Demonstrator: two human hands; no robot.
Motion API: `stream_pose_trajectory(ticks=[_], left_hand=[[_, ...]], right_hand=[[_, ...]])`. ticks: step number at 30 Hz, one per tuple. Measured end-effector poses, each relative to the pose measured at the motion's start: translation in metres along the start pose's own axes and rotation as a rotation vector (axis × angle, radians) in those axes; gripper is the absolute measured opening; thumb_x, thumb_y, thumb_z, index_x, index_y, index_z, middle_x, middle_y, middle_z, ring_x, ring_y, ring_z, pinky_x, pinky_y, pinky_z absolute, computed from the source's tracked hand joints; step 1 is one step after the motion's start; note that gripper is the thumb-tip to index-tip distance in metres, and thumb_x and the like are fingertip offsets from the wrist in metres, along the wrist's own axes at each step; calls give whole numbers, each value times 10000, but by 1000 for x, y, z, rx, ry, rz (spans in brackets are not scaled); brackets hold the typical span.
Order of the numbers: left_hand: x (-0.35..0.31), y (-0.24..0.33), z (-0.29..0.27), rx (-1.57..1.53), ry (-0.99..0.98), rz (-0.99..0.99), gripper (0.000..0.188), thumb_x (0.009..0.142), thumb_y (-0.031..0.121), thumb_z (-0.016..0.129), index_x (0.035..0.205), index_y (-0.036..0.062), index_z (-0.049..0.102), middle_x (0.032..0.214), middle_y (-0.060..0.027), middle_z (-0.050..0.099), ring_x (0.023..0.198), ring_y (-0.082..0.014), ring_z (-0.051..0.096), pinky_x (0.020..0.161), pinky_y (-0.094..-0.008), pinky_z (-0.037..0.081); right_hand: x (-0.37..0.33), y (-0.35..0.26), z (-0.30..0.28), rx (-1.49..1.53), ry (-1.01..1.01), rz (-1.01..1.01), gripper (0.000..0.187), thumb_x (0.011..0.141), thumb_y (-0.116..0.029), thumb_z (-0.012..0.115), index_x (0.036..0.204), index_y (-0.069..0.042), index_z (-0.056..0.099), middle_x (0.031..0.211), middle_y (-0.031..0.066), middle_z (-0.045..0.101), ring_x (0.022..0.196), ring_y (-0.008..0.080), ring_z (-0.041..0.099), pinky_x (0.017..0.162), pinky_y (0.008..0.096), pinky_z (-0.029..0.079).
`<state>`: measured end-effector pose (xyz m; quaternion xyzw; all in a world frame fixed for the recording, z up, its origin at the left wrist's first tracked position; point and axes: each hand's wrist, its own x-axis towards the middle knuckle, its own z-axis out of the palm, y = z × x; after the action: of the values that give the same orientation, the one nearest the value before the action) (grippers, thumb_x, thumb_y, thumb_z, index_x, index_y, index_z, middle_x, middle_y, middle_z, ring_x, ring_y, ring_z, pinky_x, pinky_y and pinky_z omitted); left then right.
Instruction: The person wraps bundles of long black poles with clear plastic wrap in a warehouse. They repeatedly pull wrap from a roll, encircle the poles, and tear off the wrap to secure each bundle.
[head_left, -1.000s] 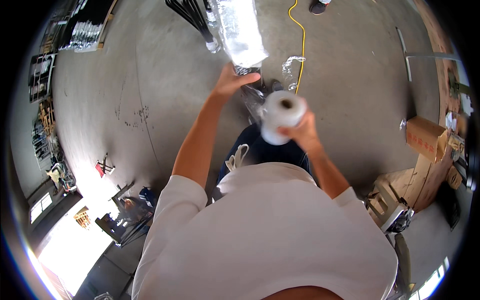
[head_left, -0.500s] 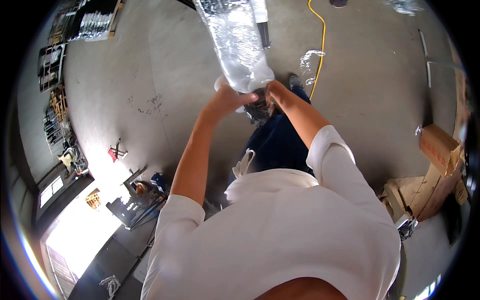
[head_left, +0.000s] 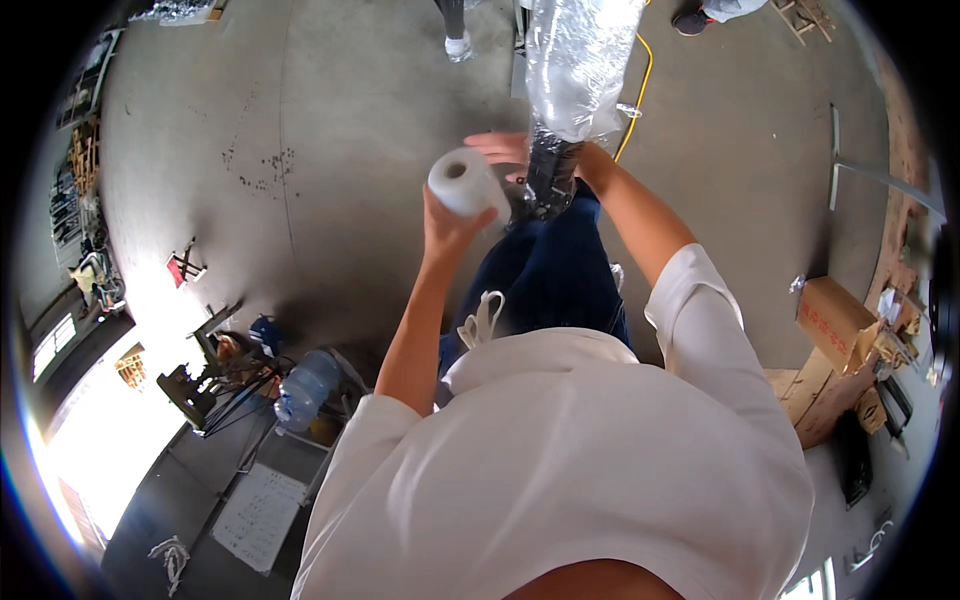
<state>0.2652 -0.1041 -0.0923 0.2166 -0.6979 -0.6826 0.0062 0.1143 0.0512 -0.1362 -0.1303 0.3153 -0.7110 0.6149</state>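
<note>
My left hand (head_left: pixel 450 225) is closed around a white roll of stretch film (head_left: pixel 468 182), its hollow core facing up. To its right, a long bundle wrapped in clear film (head_left: pixel 578 75) reaches away from me, with a dark end (head_left: pixel 548 175) toward my legs. My right hand (head_left: pixel 503 148) passes behind that dark end. Its fingers stick out on the left side, stretched and apart, close to the roll. The palm is hidden by the bundle, so I cannot tell how firmly it touches.
A yellow cable (head_left: pixel 645 75) lies on the floor beyond the bundle. Other people's feet show at the far side, one in a white shoe (head_left: pixel 458 46), one in a dark shoe (head_left: pixel 690 22). A cardboard box (head_left: pixel 838 318) stands at right; a water bottle (head_left: pixel 308 388) is at lower left.
My left hand has moved off the bundle's end, and the roll now shows plainly in it. The bundle has shifted right in view. My right hand's fingers have come out on the bundle's left.
</note>
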Motion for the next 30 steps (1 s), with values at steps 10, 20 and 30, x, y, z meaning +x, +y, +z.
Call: stream_pose_trajectory(ticks=[10,20,30], left_hand=[[-81,29,24,349,-182,42,806,509,173,797,1167,69,342,1069,-116,469,1010,-276,490,833,-346,411],[-52,40,8,335,-804,121,790,616,202,725,1252,47,282,1082,-161,438,1070,-303,432,853,-362,401],[71,52,77,-167,-622,-23,550,606,275,763,1029,10,532,927,-72,578,862,-144,525,790,-275,408]], right_hand=[[-121,29,49,-233,274,223,611,746,-175,618,1267,-48,326,1241,92,418,1135,209,410,948,350,326],[-120,84,161,-521,895,-418,843,507,-219,777,1207,10,366,1110,91,456,1025,203,478,890,318,361],[-175,27,129,-216,1048,-519,651,533,-80,659,1125,80,442,971,122,547,879,237,562,791,353,459]])
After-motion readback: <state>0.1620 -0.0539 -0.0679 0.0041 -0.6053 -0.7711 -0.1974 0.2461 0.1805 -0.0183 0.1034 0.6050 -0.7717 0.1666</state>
